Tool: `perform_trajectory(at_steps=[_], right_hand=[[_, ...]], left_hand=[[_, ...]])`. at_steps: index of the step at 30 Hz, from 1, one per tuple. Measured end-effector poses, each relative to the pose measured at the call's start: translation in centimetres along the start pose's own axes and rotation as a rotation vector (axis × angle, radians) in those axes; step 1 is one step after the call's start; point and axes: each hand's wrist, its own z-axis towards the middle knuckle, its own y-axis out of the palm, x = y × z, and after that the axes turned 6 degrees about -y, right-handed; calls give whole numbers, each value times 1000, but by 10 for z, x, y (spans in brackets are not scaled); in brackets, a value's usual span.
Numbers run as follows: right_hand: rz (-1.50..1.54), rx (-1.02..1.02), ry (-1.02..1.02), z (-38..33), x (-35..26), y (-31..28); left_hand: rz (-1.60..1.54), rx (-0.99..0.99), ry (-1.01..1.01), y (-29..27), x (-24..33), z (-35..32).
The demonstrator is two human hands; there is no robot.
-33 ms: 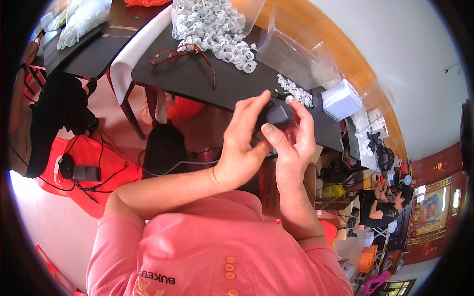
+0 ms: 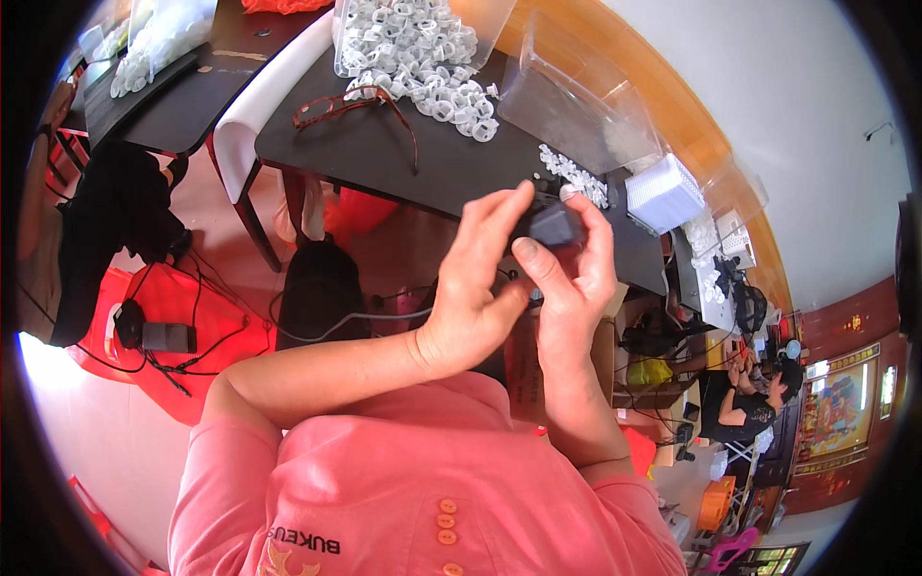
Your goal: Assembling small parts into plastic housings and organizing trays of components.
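Both of my hands are raised in front of the near edge of the dark table, around a small black box-shaped device. My right hand is closed on it, with the thumb on the near side and the fingers curled round the right. Against its left side lies my left hand, long fingers nearly straight and thumb bent in beneath; its grip is partly hidden. A grey cable runs behind my left wrist; whether it joins the device cannot be seen.
White plastic rings spill from a clear bin beside brown-framed glasses. Small white parts, an open clear box and a white stack stand farther right. A red-covered stool holds cables. People sit left and far right.
The black device has tilted and now shows more of its flat face. My hands have shifted very slightly to the right with it.
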Motion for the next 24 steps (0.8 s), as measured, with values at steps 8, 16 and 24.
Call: perform_trajectory(at_steps=[8, 16, 24], right_hand=[[459, 118, 20, 17, 6, -38], [445, 137, 24, 26, 6, -60], [278, 235, 40, 20, -9, -56]], left_hand=[[-311, -145, -218, -3, 4, -3], [-371, -834, -875, -29, -21, -26], [198, -903, -484, -31, -68, -51]])
